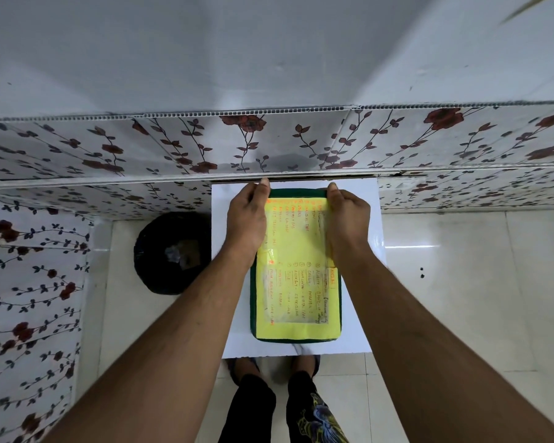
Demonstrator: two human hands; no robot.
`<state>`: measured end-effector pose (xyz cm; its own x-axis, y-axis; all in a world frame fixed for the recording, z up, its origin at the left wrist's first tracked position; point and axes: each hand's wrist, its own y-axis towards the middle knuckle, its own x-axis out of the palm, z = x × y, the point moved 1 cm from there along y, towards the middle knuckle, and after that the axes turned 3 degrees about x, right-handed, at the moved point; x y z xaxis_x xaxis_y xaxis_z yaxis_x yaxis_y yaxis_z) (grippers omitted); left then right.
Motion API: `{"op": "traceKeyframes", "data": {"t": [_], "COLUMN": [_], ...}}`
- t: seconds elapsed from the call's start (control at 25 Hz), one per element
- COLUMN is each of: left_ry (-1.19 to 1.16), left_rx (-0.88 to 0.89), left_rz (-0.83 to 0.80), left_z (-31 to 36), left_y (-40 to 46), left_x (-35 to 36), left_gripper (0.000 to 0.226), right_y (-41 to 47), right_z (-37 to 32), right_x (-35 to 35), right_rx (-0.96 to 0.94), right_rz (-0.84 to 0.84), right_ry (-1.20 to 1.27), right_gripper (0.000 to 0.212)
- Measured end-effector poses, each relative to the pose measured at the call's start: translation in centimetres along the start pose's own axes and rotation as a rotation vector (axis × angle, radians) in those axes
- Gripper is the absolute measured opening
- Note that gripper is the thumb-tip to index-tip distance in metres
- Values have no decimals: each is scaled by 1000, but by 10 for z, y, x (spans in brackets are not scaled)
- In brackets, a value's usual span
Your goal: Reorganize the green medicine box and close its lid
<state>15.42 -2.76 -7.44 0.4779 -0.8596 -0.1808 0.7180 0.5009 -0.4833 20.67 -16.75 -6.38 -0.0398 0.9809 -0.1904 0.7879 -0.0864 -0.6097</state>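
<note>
The green medicine box (296, 337) lies on a small white table (359, 282). Its lid is down and carries a yellow sheet (296, 266) with orange handwriting. My left hand (245, 219) grips the far left edge of the lid, fingertips curled over the far rim. On the far right edge sits my right hand (347, 219), thumb at the far corner. Both forearms cover the box's long sides. Nothing of the inside shows.
A black bin (170, 254) stands on the floor left of the table. A flowered wall panel (269, 145) runs right behind the table's far edge, with another at the left. My feet stand under the table's near edge. Glossy floor tiles lie to the right.
</note>
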Motion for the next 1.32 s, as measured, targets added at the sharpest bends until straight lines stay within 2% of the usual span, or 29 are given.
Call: {"op": "traceKeyframes", "data": {"t": [0.24, 0.4, 0.48, 0.56, 0.6, 0.72, 0.76, 1.0, 1.24, 1.32], "left_ry": [-10, 15, 76, 136, 170, 257, 246, 139, 123, 223], "left_rx": [10, 38, 37, -4, -55, -240, -260, -280, -292, -324], "left_rz": [16, 10, -17, -37, -66, -292, -310, -135, -213, -216], "left_z": [-9, -9, -2, -6, -16, -46, -51, -60, -54, -43], "left_y": [3, 2, -14, -45, -65, -138, -154, -153, -157, -161], "left_x": [1, 0, -9, -28, -40, -53, -51, -34, -39, -44], "left_gripper": [51, 50, 49, 45, 46, 57, 61, 58, 61, 73], "right_y": [5, 5, -3, -19, -30, -78, -91, -97, -104, -109], "right_z": [4, 8, 9, 19, 32, 75, 84, 85, 78, 61], "right_x": [-1, -2, -16, -43, -59, -90, -93, -86, -87, -90], "right_rx": [16, -35, -74, -93, -72, 98, 127, 159, 202, 121], "right_rz": [13, -72, -117, -131, -190, -503, -558, -473, -502, -475], "right_ry": [-14, -36, -85, -216, -315, -566, -591, -443, -471, -627], "right_gripper": [35, 33, 32, 40, 48, 70, 74, 60, 68, 72]}}
